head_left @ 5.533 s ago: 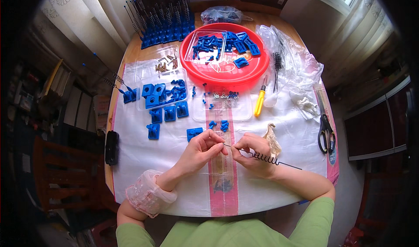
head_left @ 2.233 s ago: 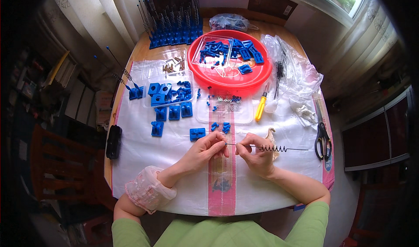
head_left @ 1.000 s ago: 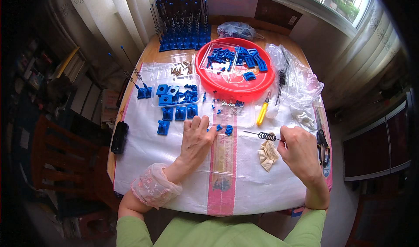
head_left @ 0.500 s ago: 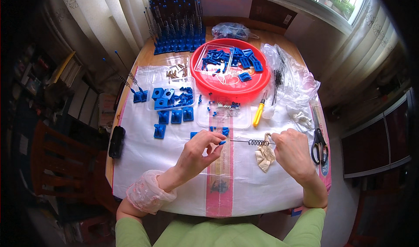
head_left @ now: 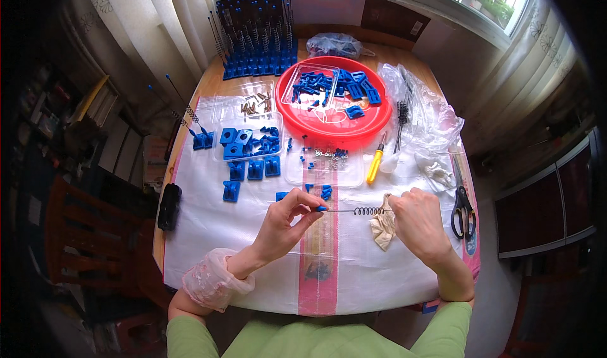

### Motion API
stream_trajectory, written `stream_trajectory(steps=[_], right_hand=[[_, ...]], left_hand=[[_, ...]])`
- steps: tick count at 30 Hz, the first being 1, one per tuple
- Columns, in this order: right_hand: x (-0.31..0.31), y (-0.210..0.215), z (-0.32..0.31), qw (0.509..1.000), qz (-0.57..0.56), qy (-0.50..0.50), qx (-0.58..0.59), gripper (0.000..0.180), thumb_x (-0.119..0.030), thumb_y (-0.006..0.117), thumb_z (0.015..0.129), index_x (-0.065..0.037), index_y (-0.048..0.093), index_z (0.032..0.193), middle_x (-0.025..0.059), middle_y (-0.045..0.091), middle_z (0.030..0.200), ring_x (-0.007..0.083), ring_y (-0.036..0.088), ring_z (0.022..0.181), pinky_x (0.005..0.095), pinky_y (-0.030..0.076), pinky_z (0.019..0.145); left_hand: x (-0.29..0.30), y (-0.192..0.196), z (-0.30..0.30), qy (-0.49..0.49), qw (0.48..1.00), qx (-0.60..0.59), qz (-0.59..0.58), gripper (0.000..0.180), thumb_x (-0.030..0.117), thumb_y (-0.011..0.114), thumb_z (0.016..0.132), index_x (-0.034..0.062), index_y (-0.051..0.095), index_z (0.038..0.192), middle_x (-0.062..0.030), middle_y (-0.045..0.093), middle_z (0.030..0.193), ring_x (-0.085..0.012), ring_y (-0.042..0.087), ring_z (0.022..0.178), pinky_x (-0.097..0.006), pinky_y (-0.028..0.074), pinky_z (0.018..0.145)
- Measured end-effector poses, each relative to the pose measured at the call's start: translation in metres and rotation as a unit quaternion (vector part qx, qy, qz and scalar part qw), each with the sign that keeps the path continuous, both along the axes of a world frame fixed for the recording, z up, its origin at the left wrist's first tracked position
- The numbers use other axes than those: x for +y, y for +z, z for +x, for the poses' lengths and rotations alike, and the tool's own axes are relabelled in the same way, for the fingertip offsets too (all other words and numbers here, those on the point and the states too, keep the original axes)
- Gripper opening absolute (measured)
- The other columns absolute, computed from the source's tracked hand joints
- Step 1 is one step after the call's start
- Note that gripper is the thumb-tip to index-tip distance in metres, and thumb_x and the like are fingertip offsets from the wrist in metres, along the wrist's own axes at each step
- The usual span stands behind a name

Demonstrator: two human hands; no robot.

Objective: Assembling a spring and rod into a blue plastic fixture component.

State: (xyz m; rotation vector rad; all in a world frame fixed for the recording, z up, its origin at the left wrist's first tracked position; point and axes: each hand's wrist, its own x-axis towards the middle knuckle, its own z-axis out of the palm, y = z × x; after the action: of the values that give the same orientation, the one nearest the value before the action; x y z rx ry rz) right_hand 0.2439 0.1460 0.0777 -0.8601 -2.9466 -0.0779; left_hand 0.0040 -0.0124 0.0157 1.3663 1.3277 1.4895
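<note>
Blue and small, a plastic piece (head_left: 321, 209) pinched between thumb and fingertips of the left hand (head_left: 282, 226) at mid-frame now meets the tip of the dark coiled wire (head_left: 368, 211), which suggests the two are being fitted together. Right of centre, the right hand (head_left: 420, 221) curls its fingers tight on the wire's other end. Unlike a second earlier, the left hand no longer reaches over the loose blue parts (head_left: 326, 192).

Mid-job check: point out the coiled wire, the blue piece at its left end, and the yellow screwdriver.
Coiled wire (head_left: 368, 211), head view: on its coils.
Blue piece (head_left: 321, 209), head view: on its exposed body.
Yellow screwdriver (head_left: 375, 165), head view: on the handle.
</note>
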Motion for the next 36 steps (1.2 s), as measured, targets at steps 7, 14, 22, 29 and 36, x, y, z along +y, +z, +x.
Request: stream_trajectory(steps=[7, 14, 22, 29, 36], right_hand=[[-0.003, 0.006, -0.004, 0.999, 0.012, -0.004, -0.042, 0.004, -0.006, 0.069, 0.081, -0.006, 0.073, 0.082, 0.0136, 0.071, 0.075, 0.0285, 0.072, 0.081, 0.0386, 0.055, 0.072], [-0.002, 0.003, -0.004, 0.999, 0.014, -0.003, -0.041, 0.004, -0.007, 0.069, 0.081, -0.006, 0.073, 0.082, 0.0135, 0.071, 0.074, 0.0286, 0.072, 0.081, 0.0390, 0.055, 0.072], [-0.002, 0.001, -0.004, 0.999, 0.015, -0.010, -0.037, 0.005, -0.008, 0.069, 0.082, -0.008, 0.074, 0.082, 0.0116, 0.072, 0.076, 0.0268, 0.072, 0.083, 0.0385, 0.055, 0.075], [-0.002, -0.004, -0.004, 0.998, 0.050, -0.010, -0.028, 0.006, -0.005, 0.066, 0.080, -0.008, 0.071, 0.081, 0.0122, 0.068, 0.072, 0.0279, 0.068, 0.080, 0.0406, 0.052, 0.072], [-0.008, -0.006, -0.006, 0.992, 0.108, -0.033, -0.058, 0.004, -0.008, 0.067, 0.082, -0.009, 0.070, 0.080, 0.0094, 0.067, 0.075, 0.0237, 0.067, 0.081, 0.0372, 0.050, 0.073]], left_hand=[[-0.001, -0.003, -0.001, -0.007, 1.000, 0.005, 0.008, 0.023, -0.013, 0.066, 0.097, 0.0021, 0.059, 0.113, -0.0125, 0.069, 0.116, -0.0189, 0.070, 0.113, -0.031, 0.058, 0.100], [-0.003, -0.001, -0.001, -0.007, 1.000, 0.008, 0.000, 0.023, -0.013, 0.065, 0.097, 0.0021, 0.059, 0.113, -0.0120, 0.069, 0.116, -0.0183, 0.069, 0.113, -0.032, 0.058, 0.102], [-0.003, -0.001, -0.001, -0.007, 1.000, -0.003, 0.003, 0.022, -0.013, 0.065, 0.097, 0.0019, 0.059, 0.114, -0.0120, 0.068, 0.117, -0.0184, 0.069, 0.114, -0.032, 0.058, 0.102], [-0.004, 0.007, -0.002, 0.037, 0.987, 0.146, 0.048, 0.022, -0.010, 0.071, 0.093, 0.0021, 0.062, 0.109, -0.0117, 0.073, 0.106, -0.0223, 0.073, 0.105, -0.033, 0.060, 0.093], [-0.001, 0.014, -0.006, 0.068, 0.925, 0.348, 0.133, 0.022, -0.006, 0.077, 0.087, 0.0029, 0.066, 0.104, -0.0115, 0.073, 0.099, -0.0303, 0.071, 0.092, -0.039, 0.058, 0.080]])
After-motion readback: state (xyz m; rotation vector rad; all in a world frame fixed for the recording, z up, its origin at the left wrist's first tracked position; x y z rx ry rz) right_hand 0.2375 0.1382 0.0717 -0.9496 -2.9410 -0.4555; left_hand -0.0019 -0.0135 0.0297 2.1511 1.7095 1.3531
